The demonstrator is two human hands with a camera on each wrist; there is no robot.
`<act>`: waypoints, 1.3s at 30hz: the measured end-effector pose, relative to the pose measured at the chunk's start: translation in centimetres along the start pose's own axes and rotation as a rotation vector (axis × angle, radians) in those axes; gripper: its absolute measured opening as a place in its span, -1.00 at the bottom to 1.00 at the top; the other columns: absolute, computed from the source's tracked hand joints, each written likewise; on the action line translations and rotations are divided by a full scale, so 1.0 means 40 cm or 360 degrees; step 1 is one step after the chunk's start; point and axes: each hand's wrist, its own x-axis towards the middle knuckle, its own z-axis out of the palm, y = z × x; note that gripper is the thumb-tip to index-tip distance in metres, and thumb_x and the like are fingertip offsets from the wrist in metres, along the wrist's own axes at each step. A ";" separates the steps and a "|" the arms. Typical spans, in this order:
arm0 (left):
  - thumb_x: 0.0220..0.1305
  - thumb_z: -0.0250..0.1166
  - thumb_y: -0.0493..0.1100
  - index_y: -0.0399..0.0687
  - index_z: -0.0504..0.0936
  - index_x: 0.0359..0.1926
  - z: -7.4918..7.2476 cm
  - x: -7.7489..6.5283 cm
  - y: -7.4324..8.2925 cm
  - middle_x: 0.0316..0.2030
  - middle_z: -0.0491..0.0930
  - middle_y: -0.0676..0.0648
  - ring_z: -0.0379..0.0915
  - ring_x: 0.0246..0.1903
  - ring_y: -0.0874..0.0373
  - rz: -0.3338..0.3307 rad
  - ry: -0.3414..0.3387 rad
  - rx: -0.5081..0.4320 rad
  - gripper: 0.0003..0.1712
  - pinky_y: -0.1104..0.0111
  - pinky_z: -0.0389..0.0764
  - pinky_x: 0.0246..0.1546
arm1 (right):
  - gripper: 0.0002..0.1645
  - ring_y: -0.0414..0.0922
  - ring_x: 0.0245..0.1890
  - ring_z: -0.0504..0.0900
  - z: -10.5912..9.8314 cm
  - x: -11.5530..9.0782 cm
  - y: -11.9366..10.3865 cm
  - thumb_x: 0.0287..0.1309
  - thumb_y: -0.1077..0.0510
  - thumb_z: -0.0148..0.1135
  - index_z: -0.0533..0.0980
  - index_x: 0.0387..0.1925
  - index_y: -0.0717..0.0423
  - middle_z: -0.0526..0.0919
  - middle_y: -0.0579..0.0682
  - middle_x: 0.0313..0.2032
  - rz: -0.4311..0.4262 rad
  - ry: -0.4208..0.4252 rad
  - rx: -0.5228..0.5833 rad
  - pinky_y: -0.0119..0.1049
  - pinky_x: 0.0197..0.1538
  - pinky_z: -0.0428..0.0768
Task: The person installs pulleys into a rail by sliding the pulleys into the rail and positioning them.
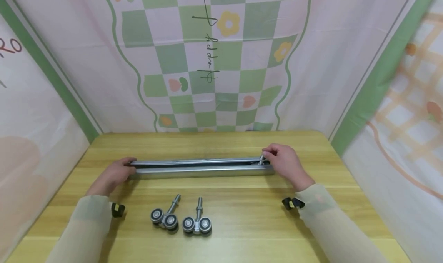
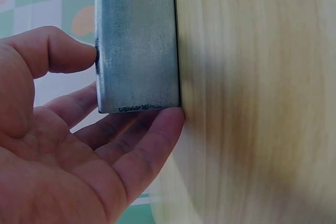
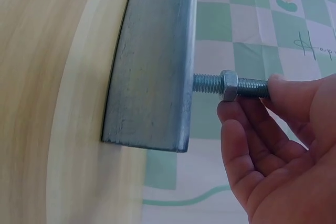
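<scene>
A metal channel rail (image 1: 204, 173) lies across the table with its slot facing up. My left hand (image 1: 119, 172) holds the rail's left end; in the left wrist view the thumb touches its upper edge and the other fingers lie about its end. At the right end, my right hand (image 1: 285, 163) pinches the threaded bolt (image 3: 254, 88) of a trolley roller. That bolt, with a hex nut (image 3: 229, 85) on it, stands up out of the slot. The roller's wheels are hidden inside the rail.
Two more trolley rollers, one tilted roller (image 1: 164, 219) and one straighter roller (image 1: 197, 223), lie on the wooden table (image 1: 242, 217) in front of the rail. A checked fabric backdrop (image 1: 214, 63) hangs behind the table, with further fabric at both sides.
</scene>
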 end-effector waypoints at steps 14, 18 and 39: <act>0.38 0.08 -0.25 -0.34 0.16 0.47 0.001 -0.004 0.002 0.37 0.15 -0.50 0.25 0.19 -0.33 0.0014 0.0010 0.0013 -0.31 -0.12 0.41 0.10 | -0.77 -0.02 -0.24 0.63 0.022 0.006 -0.033 0.38 0.12 0.21 0.68 -0.11 0.17 0.73 0.02 -0.22 -0.0059 -0.0001 -0.0014 -0.03 -0.16 0.56; 0.38 0.09 -0.24 -0.35 0.15 0.47 0.000 -0.006 0.001 0.37 0.14 -0.50 0.21 0.22 -0.36 0.0034 -0.0004 0.0021 -0.30 -0.20 0.33 0.15 | -0.79 -0.03 -0.24 0.62 0.028 0.008 -0.040 0.36 0.13 0.22 0.68 -0.14 0.15 0.73 0.00 -0.24 -0.0074 0.0001 -0.0017 -0.04 -0.16 0.57; 0.38 0.09 -0.24 -0.35 0.15 0.47 0.000 -0.009 0.009 0.35 0.16 -0.50 0.26 0.17 -0.32 0.0020 -0.0017 0.0019 -0.31 -0.13 0.38 0.10 | -0.80 -0.02 -0.23 0.65 0.047 0.017 -0.068 0.35 0.15 0.23 0.69 -0.14 0.16 0.74 0.02 -0.23 -0.0129 -0.0013 -0.0038 -0.02 -0.12 0.58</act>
